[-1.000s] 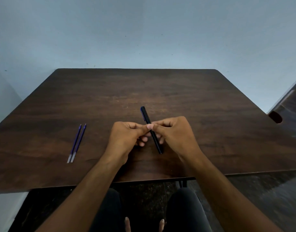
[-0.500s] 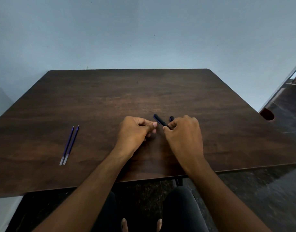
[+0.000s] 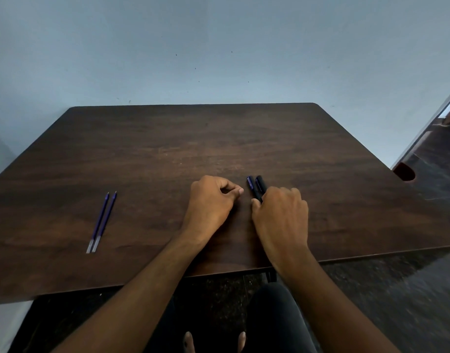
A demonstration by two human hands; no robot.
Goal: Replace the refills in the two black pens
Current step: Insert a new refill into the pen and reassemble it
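Two black pens lie side by side on the dark wooden table (image 3: pixel 244 138), right of its middle: the left pen (image 3: pixel 250 185) and the right pen (image 3: pixel 261 185). Only their far ends show. My right hand (image 3: pixel 282 217) lies over their near halves, fingers curled down and thumb against the left pen. My left hand (image 3: pixel 210 202) rests on the table just left of the pens, apart from them, fingers curled with thumb and forefinger pinched and nothing visible in them. Two blue refills (image 3: pixel 101 222) lie parallel far to the left.
The table's near edge (image 3: pixel 142 284) runs just under my forearms, with my knees and feet below it. A pale wall stands behind the table. On the right a dark floor and a doorway edge (image 3: pixel 422 133) show.
One second ago both hands held one black pen up. My left hand has let go, and my right hand has brought that pen down to the right beside the second pen.
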